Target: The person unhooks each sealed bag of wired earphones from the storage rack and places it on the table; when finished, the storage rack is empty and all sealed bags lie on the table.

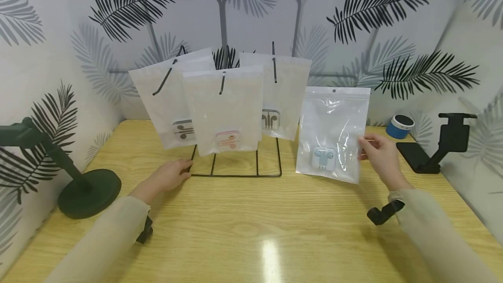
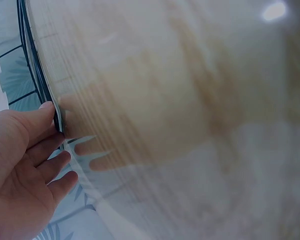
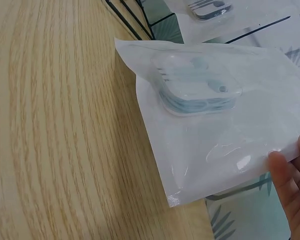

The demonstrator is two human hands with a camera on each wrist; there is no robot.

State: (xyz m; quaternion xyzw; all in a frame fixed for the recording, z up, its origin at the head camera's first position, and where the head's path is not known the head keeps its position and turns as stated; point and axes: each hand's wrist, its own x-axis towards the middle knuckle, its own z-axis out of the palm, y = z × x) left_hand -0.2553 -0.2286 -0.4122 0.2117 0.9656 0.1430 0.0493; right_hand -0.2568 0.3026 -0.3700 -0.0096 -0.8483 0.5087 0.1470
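Note:
My right hand [image 1: 382,159] pinches the right edge of a white zip pouch [image 1: 339,119], seen upright in the head view. Through its clear front shows a pair of light blue earphones in a case [image 1: 324,159]. At the left, my left hand [image 1: 167,176] grips the front left corner of a black wire display rack [image 1: 235,175], thumb and fingers round the wire [image 2: 44,82] in the left wrist view. Three similar pouches hang on the rack's hooks: one at left [image 1: 157,95], one in front [image 1: 224,104], one at right [image 1: 288,95], each with cased earphones.
A dark green lamp [image 1: 92,191] stands on the wooden table [image 1: 243,230] at far left. To the right are a black phone stand [image 1: 432,156] and a small blue cylinder with a white rim [image 1: 398,128]. A leaf-patterned backdrop rises behind the table.

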